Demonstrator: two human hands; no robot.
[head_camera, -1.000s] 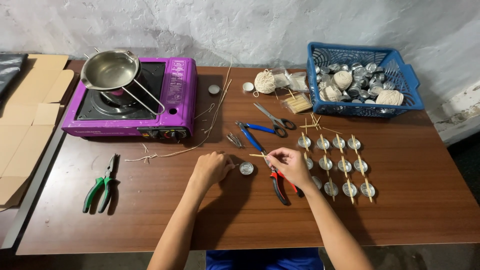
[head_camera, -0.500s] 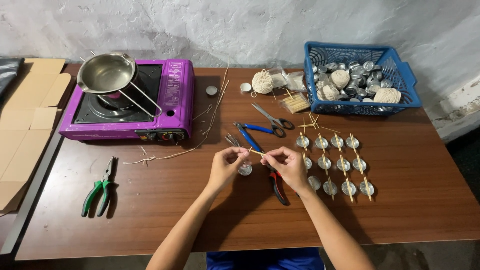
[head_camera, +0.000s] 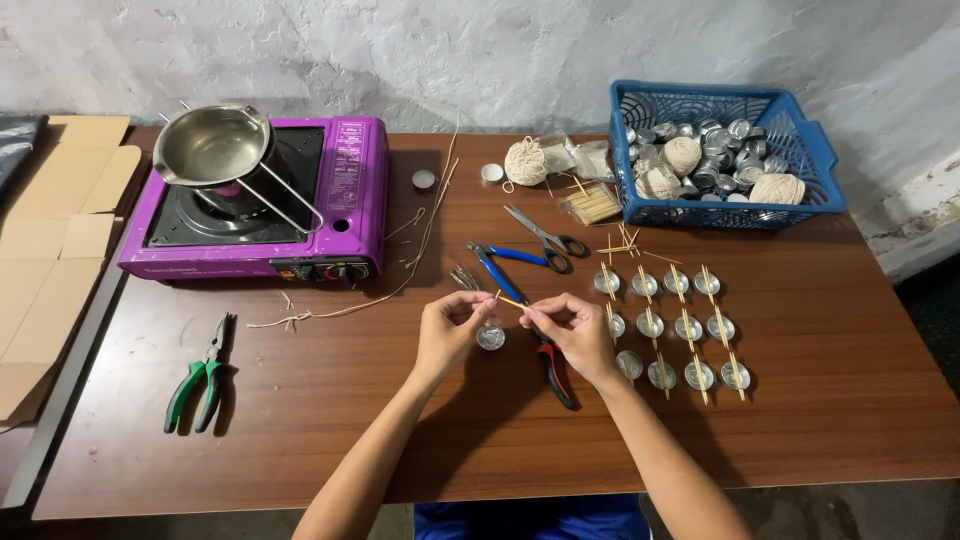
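Thin wooden stick held level above small round metal cup

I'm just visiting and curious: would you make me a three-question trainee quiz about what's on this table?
1. True or false: the steel pot sits on the purple stove.
2. What do the left hand and right hand hold between them? A) scissors B) thin wooden stick C) green pliers
3. Fill in: the blue basket stands at the table's far ____ corner.

Key: 1 true; 2 B; 3 right.

Left hand and right hand pinch a thin stick (perhaps wicked) above a small tin cup.
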